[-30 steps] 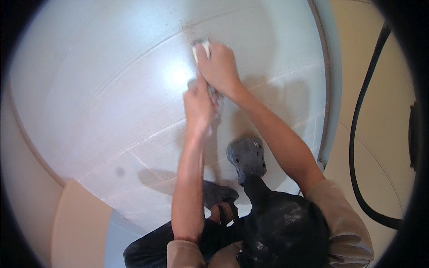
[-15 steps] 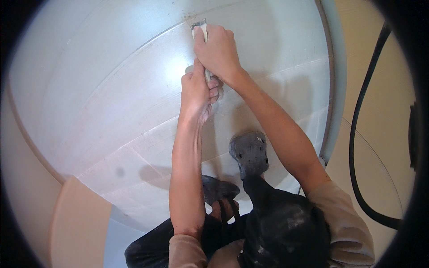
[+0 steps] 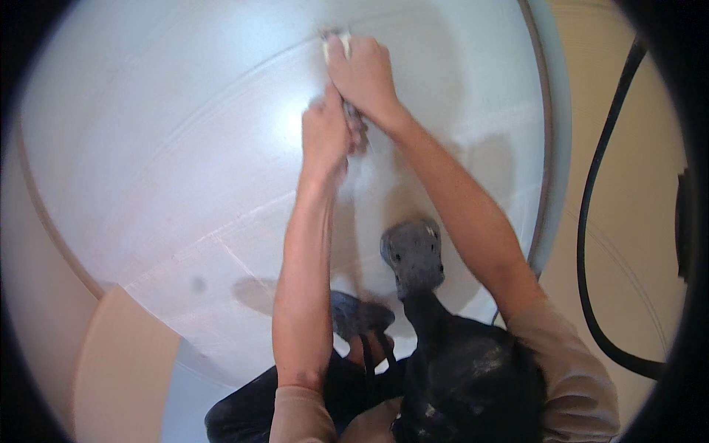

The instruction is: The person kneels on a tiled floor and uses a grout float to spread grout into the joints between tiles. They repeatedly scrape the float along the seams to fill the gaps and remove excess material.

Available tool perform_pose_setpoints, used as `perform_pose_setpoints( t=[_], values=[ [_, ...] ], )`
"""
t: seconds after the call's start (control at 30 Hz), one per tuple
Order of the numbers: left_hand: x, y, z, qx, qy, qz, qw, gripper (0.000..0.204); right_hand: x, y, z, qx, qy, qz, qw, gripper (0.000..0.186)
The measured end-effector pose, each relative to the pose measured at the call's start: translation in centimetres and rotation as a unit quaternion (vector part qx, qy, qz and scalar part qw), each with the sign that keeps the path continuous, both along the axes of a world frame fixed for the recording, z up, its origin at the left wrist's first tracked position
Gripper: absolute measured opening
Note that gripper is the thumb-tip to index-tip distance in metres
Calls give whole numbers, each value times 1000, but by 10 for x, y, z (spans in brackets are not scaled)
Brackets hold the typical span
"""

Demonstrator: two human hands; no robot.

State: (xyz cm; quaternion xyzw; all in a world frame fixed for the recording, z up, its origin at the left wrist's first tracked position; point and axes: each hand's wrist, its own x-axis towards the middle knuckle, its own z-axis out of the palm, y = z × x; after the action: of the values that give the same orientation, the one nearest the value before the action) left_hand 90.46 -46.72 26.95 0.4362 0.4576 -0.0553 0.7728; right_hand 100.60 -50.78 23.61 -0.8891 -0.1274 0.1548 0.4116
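Both my hands grip one slim hand tool, a pale-handled scraper (image 3: 347, 46) with a small dark head in the earlier frame; motion smears it here. My right hand (image 3: 365, 77) is closed around the upper part, thumb along the handle, close to the head. Just below and to the left, my left hand (image 3: 323, 136) wraps the handle's lower end, with its fingertips showing on the right side. The tool's head lies at a dark seam line in the glossy pale floor (image 3: 185, 177). My fingers hide most of the handle.
My grey clogs (image 3: 412, 255) stand on the floor below my hands, beside my dark-trousered knee (image 3: 473, 369). A pale wooden panel (image 3: 122, 362) rises at the lower left. To the right run a brown-edged border (image 3: 545, 140) and a hanging black cable (image 3: 587, 214).
Both hands and the scraper have shifted slightly to the right along the seam. The left hand has risen a little. Both hands keep their hold.
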Motion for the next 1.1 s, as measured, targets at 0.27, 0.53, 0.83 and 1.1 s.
perform_pose_setpoints(
  t=[0.27,0.53,0.83,1.1],
  values=[
    [-69,-74,24,-91,14,-2,996,54,-63,-81,23,105,247,-35,963,37],
    [-105,-127,12,-225,34,99,969,43,-105,-125,10,73,218,-43,972,34],
    [-99,-125,21,-199,107,73,972,48,-99,-120,13,-21,111,-6,994,36],
    [-94,-123,16,-115,120,50,985,53,-99,-109,10,17,108,-28,994,37]
  ],
)
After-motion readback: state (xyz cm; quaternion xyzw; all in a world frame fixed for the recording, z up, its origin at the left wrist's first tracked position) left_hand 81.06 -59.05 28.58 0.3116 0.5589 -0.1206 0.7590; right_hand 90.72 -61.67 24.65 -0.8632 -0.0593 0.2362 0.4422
